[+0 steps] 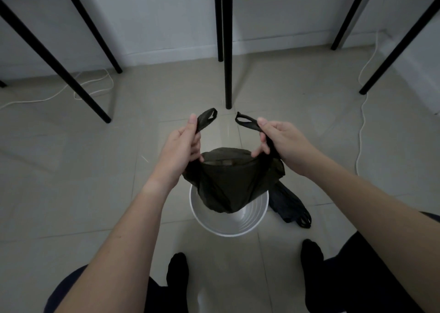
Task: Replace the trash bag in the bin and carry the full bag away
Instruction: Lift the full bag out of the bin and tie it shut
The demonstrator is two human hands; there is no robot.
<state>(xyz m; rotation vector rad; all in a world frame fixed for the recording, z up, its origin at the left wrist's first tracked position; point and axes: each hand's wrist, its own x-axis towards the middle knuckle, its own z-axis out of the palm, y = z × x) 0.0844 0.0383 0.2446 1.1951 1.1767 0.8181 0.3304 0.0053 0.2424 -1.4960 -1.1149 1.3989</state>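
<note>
Both hands are raised over the bin, each closed on one handle of a black trash bag: the left hand [182, 149] pinches the left handle loop [207, 119] between thumb and fingers, and the right hand [277, 141] grips the right handle loop [247, 121] the same way, the two loops standing up and apart. Beneath them lies a floor [71, 169] of large, pale, smooth tiles with thin grout lines, met at the back by a white wall with a plain skirting board. Slender, round, matt black table legs [227, 50] stand on the tiles, some upright and some slanting. The trash bag [228, 181] is thin, limp, dark plastic, creased and gathered toward a rounded bottom that hangs inside the mouth of the bin; its top is stretched open between the hands. The bin [238, 224] is round, white and smooth-walled, with faint concentric ridges inside. Just beside it on the right lies a flat folded dark bag [289, 205] with looped handles. A thin white cable [360, 131] trails along the floor on the right.
</note>
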